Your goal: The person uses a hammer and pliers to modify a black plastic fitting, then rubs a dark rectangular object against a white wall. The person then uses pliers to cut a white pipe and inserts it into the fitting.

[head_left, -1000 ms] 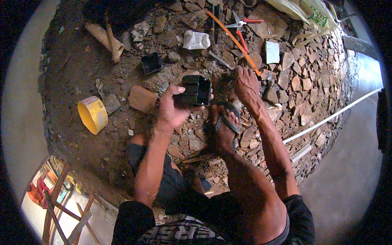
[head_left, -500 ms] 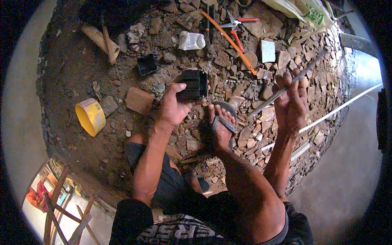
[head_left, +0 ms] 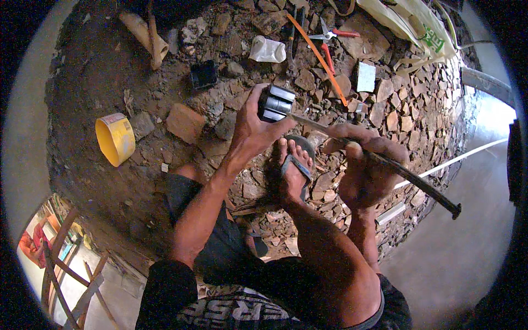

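Observation:
My left hand (head_left: 254,124) grips a black plastic electrical box (head_left: 278,103), its ribbed side turned up. In my right hand (head_left: 371,165) lies a long, dark metal rod (head_left: 421,184) with a flared end pointing down to the right. The fingers wrap round the rod's middle. Its thin end reaches the box's lower right corner, beside my left thumb; whether it touches the box I cannot tell. A second black box (head_left: 203,74) sits on the dirt, left of and beyond my left hand.
Broken bricks and rubble (head_left: 399,102) cover the ground round my sandalled foot (head_left: 297,168). Farther off lie an orange strip (head_left: 318,59), red-handled snips (head_left: 329,36), a white packet (head_left: 268,49) and a pale sack (head_left: 410,30). A yellow ring (head_left: 115,140) rests at left, a white pipe (head_left: 456,160) at right.
My right hand has come down and left, swinging the rod round so its thin end meets the box area. My left hand has moved slightly right and up, tilting the box.

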Demonstrator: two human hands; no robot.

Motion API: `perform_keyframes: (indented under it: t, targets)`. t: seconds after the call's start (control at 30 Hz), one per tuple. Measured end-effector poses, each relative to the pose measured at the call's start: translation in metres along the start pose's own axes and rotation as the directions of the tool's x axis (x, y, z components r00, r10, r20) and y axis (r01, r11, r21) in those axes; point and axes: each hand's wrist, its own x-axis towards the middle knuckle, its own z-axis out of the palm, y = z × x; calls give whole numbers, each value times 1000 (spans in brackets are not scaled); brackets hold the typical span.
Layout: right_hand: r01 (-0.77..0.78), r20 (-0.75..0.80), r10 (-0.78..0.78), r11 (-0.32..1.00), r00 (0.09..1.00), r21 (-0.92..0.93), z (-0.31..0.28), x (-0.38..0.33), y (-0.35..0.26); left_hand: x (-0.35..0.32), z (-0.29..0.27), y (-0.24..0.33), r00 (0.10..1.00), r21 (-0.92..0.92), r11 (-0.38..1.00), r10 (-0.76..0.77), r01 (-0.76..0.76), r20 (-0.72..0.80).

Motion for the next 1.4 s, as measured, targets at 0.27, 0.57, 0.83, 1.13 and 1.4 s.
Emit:
perform_keyframes:
  t: [0.27,0.57,0.83,1.13,1.4]
  targets:
    - [96,-72,-101,993,992,-75,13,8,-14,-2,4,14,999,10,999,-51,51,4]
    - [125,-12,-127,986,992,-109,21,8,3,-6,6,10,998,-67,997,-36,39,46]
    - [-5,115,47,940,992,-341,19,13,-16,-11,11,18,997,-105,992,-71,71,4]
    - [61,235,32,924,971,-378,13,14,-5,-14,14,23,999,60,997,45,-45,-8]
    - [176,264,-58,876,963,-450,13,18,-16,-18,14,18,999,27,999,25,-24,-40]
